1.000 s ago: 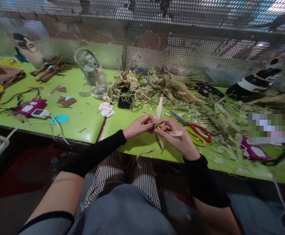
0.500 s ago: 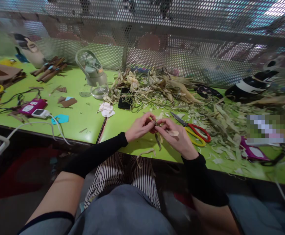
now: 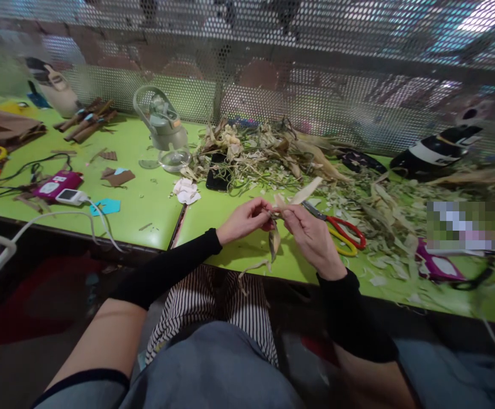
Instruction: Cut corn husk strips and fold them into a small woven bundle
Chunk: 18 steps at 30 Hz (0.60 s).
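Observation:
My left hand (image 3: 247, 220) and my right hand (image 3: 311, 236) meet over the near edge of the green table (image 3: 145, 199). Both pinch the same small piece of dried corn husk (image 3: 302, 192). A pale strip of it sticks up to the right from my right fingers, and a darker strip (image 3: 274, 243) hangs down between the hands. Red and yellow scissors (image 3: 341, 230) lie on the table just right of my right hand.
A heap of dried husks (image 3: 264, 153) and trimmings spreads over the back and right of the table. A small grey fan (image 3: 162, 128), a black phone (image 3: 217, 179), a crumpled tissue (image 3: 185, 190), a pink device with a white cable (image 3: 58, 186) and a perforated metal screen (image 3: 273, 85) surround the spot.
The pale husk strip that stood upright a second ago was folded down, and now points up to the right. My hands stay together at the same place.

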### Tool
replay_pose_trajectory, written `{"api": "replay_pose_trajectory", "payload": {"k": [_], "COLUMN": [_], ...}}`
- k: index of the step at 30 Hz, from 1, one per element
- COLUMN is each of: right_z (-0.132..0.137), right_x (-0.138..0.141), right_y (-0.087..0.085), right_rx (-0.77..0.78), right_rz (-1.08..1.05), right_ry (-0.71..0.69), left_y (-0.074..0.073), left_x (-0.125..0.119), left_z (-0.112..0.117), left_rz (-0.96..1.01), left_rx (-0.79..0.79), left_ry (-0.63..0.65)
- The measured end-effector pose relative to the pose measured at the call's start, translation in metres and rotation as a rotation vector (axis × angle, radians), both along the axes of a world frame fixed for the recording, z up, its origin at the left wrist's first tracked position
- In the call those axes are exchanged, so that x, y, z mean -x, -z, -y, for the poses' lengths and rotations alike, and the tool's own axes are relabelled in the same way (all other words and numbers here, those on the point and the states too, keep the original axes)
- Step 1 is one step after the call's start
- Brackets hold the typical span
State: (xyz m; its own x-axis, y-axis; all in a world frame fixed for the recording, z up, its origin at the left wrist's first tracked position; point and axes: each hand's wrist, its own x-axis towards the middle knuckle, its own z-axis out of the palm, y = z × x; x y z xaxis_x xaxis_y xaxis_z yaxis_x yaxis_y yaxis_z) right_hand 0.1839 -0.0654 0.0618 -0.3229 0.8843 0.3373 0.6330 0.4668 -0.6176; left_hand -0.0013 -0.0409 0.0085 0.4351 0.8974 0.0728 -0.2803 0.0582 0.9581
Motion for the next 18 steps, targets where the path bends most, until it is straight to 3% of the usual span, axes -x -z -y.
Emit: {"api": "replay_pose_trajectory", "payload": {"k": [11, 18], "right_z": [-0.005, -0.002], "right_x": [-0.002, 0.0], "right_y": [0.011, 0.017], "right_rx": [-0.031, -0.079], "right_rz": [0.06, 0.077], "right_ry": [0.045, 0.064], "left_y": [-0.001, -0.001], "left_x": [-0.003, -0.002], "left_z": [0.002, 0.002], "left_rz": [-0.039, -0.028], "left_rx": [-0.079, -0.076], "left_ry": [-0.057, -0.025]}}
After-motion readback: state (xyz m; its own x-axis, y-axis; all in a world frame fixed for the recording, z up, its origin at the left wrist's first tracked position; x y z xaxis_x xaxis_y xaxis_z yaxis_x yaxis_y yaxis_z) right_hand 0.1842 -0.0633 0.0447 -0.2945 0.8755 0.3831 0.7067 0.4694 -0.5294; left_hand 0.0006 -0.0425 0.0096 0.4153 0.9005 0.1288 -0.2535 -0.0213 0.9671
